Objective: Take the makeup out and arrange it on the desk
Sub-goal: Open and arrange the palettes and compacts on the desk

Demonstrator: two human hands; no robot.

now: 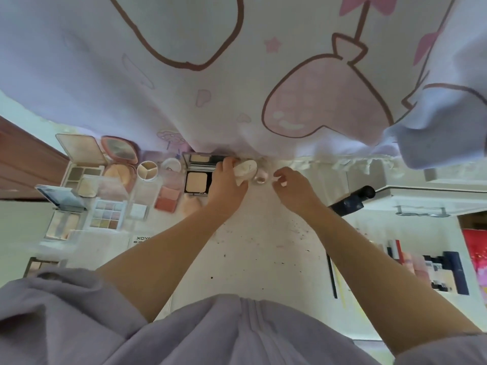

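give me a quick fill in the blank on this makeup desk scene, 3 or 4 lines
1. The left hand grips a white ____ near the curtain.
2. The open powder compact lies just to the ____ of the left hand.
3. The round concealer pot is split into ____ sections.
4. The right hand is beside a small clear ____ with a pink base.

Missing words: puff; left; three; jar

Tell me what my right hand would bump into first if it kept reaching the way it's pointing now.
Probably the small clear pinkish jar just past the right hand, whose fingertips point toward it. Behind that hangs the printed curtain. Depth is hard to judge here.
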